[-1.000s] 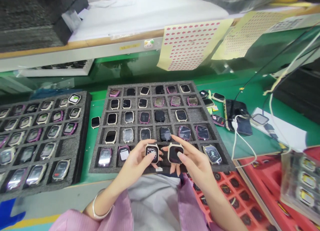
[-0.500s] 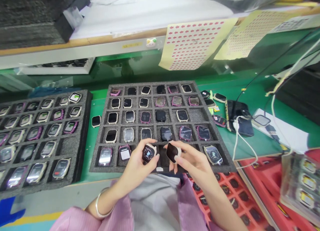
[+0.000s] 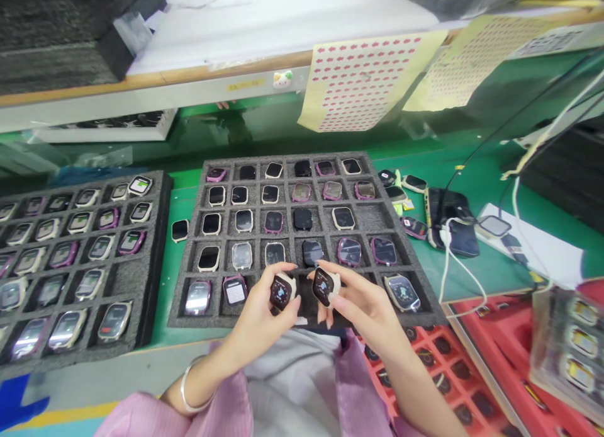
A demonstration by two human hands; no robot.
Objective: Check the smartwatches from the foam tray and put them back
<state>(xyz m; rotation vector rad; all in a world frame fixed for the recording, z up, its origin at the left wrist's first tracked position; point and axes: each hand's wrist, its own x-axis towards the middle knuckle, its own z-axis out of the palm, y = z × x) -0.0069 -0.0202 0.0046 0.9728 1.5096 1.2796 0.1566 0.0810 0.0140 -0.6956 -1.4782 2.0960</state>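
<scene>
My left hand (image 3: 267, 303) is closed around a strapless smartwatch (image 3: 282, 291) with a pale case and a lit dial. A second pale-cased smartwatch (image 3: 323, 284), its screen also lit, is gripped between the thumb and fingers of my right hand (image 3: 356, 296). Both are held just above the front row of a dark foam tray (image 3: 372, 215). Rows of watch bodies with pale, purple and black cases sit in its compartments. A lit watch (image 3: 402, 293) lies in the front right corner. My hands hide some of the front compartments.
Another foam tray of watches (image 3: 158, 248) stands at the left, with a single watch (image 3: 180, 230) between the trays. To the right lie a black phone-like device (image 3: 453, 220) with a white cable (image 3: 448, 261), loose watches and red trays (image 3: 453, 386). Sticker sheets (image 3: 358, 84) hang from the shelf.
The screen of the watch in my right hand has gone from dark to a lit dial. My left hand has turned its watch slightly. Fingers now show beyond the shelf.
</scene>
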